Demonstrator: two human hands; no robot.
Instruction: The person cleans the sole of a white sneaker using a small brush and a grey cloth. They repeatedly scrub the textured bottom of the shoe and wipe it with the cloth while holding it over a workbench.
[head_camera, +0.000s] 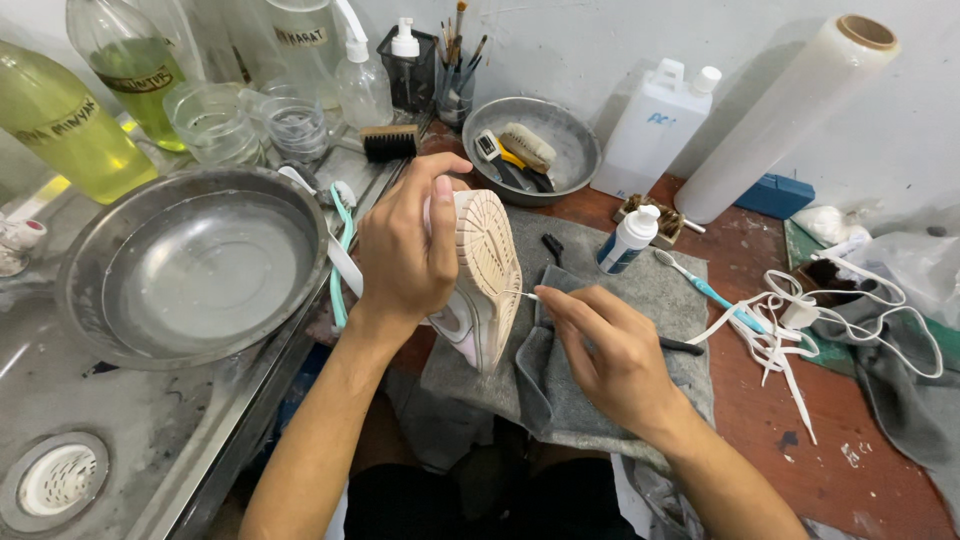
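My left hand (405, 250) grips a white and pale pink sneaker (487, 275), held on its side with the tan sole facing right. My right hand (605, 345) pinches a thin white stick (528, 296) whose tip touches the sole's edge. Below both hands a grey cloth (570, 395) lies spread over the reddish-brown table. A dark-handled tool (682, 346) pokes out from under my right hand.
A large metal basin (195, 265) with water sits left on a steel sink top with a drain (57, 478). Behind are bottles of yellow-green liquid (65, 125), glass cups, a smaller bowl of brushes (530, 150), a white jug (655, 125), a plastic-wrap roll (785, 115), a small bottle (628, 238), a teal toothbrush (700, 285) and white laces (800, 325).
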